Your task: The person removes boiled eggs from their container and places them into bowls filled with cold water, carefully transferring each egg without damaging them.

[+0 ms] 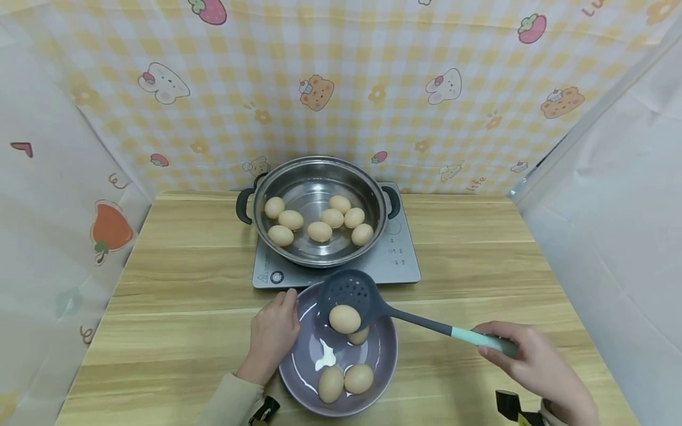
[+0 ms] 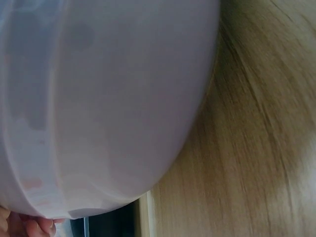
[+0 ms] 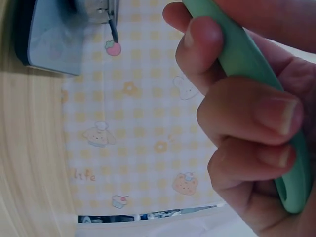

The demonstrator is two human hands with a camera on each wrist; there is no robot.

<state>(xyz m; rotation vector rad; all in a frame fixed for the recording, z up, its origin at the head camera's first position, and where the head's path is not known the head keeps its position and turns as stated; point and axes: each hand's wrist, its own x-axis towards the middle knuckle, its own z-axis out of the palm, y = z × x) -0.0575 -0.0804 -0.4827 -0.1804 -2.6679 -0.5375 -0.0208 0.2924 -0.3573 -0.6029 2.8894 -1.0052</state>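
My right hand grips the mint-green handle of a dark grey skimmer, its fingers curled round it. The perforated head is over the far side of a purple bowl. At the near edge of that head lies a brown egg. Another egg shows partly from beneath the skimmer, and two more eggs lie at the bowl's near side. My left hand holds the bowl's left rim; in the left wrist view the bowl's outer wall hides most of it.
Behind the bowl, a steel pot with black side handles holds water and several eggs. It stands on a grey induction cooktop. A checked cloth hangs behind the wooden table, with white sheets at both sides.
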